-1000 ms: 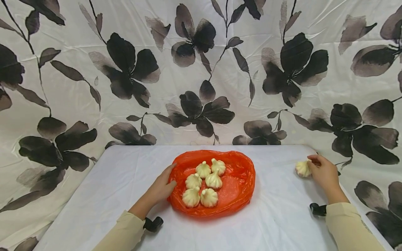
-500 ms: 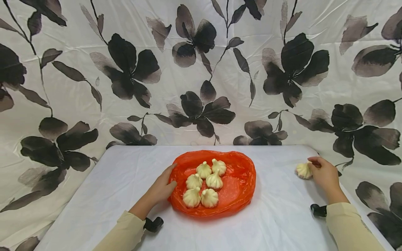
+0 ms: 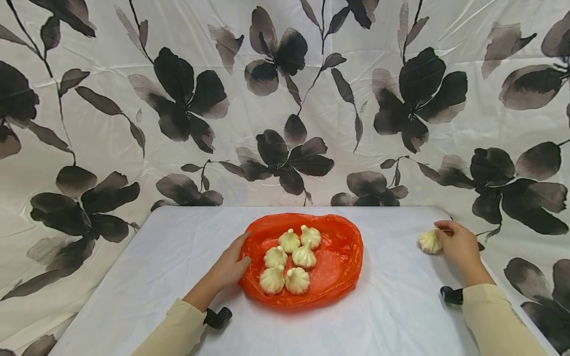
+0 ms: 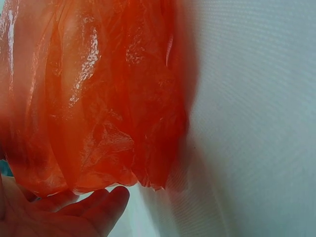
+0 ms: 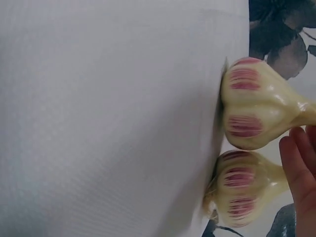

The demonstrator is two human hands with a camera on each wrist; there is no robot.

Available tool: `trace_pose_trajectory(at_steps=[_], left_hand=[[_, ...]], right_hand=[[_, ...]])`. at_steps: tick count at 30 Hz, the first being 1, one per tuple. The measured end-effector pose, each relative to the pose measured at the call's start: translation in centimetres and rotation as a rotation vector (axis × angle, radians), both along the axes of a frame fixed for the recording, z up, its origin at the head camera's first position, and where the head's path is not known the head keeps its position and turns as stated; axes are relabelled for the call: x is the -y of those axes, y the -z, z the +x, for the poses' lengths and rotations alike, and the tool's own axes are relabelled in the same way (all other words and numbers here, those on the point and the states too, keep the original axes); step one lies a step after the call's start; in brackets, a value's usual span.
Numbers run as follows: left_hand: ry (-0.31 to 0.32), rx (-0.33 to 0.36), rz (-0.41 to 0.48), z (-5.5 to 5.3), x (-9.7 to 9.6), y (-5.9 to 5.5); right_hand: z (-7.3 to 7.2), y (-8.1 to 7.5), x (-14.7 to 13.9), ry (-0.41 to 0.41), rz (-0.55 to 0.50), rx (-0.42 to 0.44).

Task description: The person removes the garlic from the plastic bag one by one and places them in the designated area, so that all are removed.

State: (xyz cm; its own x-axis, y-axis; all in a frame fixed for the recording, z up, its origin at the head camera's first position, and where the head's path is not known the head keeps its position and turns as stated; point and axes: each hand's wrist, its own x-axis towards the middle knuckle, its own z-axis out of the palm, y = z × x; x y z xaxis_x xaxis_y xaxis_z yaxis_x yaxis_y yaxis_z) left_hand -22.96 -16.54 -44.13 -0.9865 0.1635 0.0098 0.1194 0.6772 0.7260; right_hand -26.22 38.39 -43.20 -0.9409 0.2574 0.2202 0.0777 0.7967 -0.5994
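A red plastic bag (image 3: 334, 291) with its mouth spread wide lies mid-table, several pale garlic bulbs (image 3: 304, 256) inside. Against its left side rests my left hand (image 3: 229, 262), thumb near the rim; the left wrist view shows the fingers (image 4: 116, 202) fairly straight along the bag's outer wall. At the table's far right, my right hand (image 3: 460, 247) pinches a garlic bulb (image 3: 429, 242) by its neck. Seen from the right wrist, this bulb (image 5: 252, 103) has pink streaks and stands base-down on the cloth, fingers (image 5: 296, 168) at its neck. A second bulb (image 5: 242, 190) stands beside it.
A white cloth (image 3: 392, 306) covers the table. Behind hangs a floral curtain (image 3: 347, 123). The table's right edge runs close by my right hand. A black wrist camera (image 3: 218, 318) sits at the left wrist and another camera (image 3: 451, 295) at the right.
Very little differs: the right hand and its garlic bulb have shifted only slightly. The left hand and the bag have stayed in place.
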Motion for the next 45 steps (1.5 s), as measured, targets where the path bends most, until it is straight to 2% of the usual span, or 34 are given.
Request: trace_pose_trajectory(at_steps=[3, 6, 9, 17, 22, 26, 37, 45], left_hand=[[-0.005, 0.004, -0.005, -0.1, 0.0, 0.0], [-0.009, 0.010, -0.015, -0.2, 0.0, 0.0], [-0.014, 0.010, -0.018, -0.2, 0.0, 0.0], [-0.011, 0.015, -0.003, -0.3, -0.1, 0.0], [-0.006, -0.002, -0.009, -0.2, 0.1, 0.0], [-0.006, -0.005, -0.014, -0.2, 0.2, 0.1], [-0.019, 0.007, -0.010, -0.1, 0.1, 0.2], [-0.016, -0.007, -0.014, 0.0, 0.1, 0.3]], right_hand=[[0.0, -0.5, 0.3, 0.000, 0.011, 0.008], [-0.1, -1.1, 0.7, -0.014, 0.062, -0.023], [-0.2, -1.7, 1.5, -0.043, 0.121, -0.069], [-0.4, -3.1, 4.4, -0.126, 0.196, -0.103], [-0.4, -3.8, 6.0, -0.246, 0.204, -0.142], [-0.1, -4.1, 7.4, -0.324, 0.212, -0.132], [0.6, -4.8, 10.9, -0.454, 0.195, -0.107], [1.3, -5.0, 12.7, -0.513, 0.151, -0.087]])
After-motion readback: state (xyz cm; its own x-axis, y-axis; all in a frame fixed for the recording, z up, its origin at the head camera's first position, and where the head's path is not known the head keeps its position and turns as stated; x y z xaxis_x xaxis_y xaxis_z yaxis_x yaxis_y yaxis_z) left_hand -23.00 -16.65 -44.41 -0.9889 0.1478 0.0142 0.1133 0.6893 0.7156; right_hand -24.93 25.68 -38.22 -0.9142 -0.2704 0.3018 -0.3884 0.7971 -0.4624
